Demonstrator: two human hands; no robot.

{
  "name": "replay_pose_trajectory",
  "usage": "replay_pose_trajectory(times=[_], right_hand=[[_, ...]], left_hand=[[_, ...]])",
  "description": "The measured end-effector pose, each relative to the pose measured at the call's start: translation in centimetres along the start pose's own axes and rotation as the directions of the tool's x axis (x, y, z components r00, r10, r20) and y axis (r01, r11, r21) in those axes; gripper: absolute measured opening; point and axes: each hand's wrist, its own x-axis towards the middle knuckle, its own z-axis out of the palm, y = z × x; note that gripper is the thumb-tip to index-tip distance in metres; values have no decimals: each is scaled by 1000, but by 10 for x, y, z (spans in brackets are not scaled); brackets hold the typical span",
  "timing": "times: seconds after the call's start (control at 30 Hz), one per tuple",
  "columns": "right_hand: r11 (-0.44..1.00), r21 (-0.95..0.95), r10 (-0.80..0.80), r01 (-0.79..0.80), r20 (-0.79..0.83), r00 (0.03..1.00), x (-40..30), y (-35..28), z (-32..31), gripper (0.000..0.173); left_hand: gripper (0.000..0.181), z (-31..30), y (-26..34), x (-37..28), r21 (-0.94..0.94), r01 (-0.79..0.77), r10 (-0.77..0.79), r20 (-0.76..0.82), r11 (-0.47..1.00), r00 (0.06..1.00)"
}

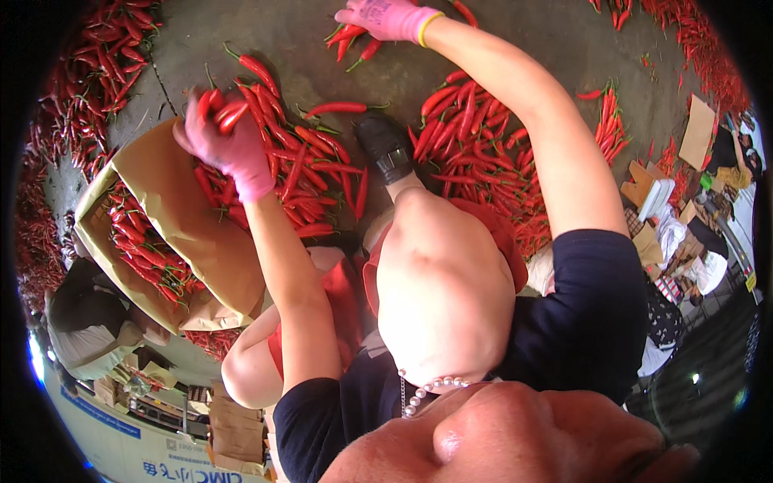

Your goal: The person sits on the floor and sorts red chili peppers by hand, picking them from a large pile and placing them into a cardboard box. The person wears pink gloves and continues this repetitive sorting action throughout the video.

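My left hand point(226, 142), in a pink glove and slightly blurred, is closed around several red chili peppers point(224, 111). It is raised beside an open brown paper bag point(199, 241) that holds more red chilies point(142, 241). Under and beside this hand lies a heap of red chilies with green stems point(302, 163). My right hand point(383, 18), in a pink glove with a yellow cuff edge, reaches to the top edge of the view. Several red chilies point(344, 42) show at its fingers and palm, partly hidden; whether it grips them I cannot tell.
A second chili heap point(477, 139) lies right of my black shoe point(383, 145) on the grey floor point(290, 36). Longer chili piles line the left point(102, 66) and upper right point(694, 48). A bent-over person point(90, 320) is at lower left. Cardboard pieces point(697, 133) and other people are at right.
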Motion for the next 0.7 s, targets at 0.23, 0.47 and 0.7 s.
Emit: replay_pose_trajectory(times=[0.23,0.47,0.7], right_hand=[[631,708,658,-318,-271,702,-40,-28,-67,36],[828,75,560,-556,-65,826,15,-33,-10,31],[534,696,647,-480,29,762,-5,-52,-79,48]], left_hand=[[45,-2,55,-21,-736,629,-686,324,250,651],[48,35,94,-89,-657,641,-606,712,-397,354],[43,35,43,-86,-711,544,-675,666,-445,319]])
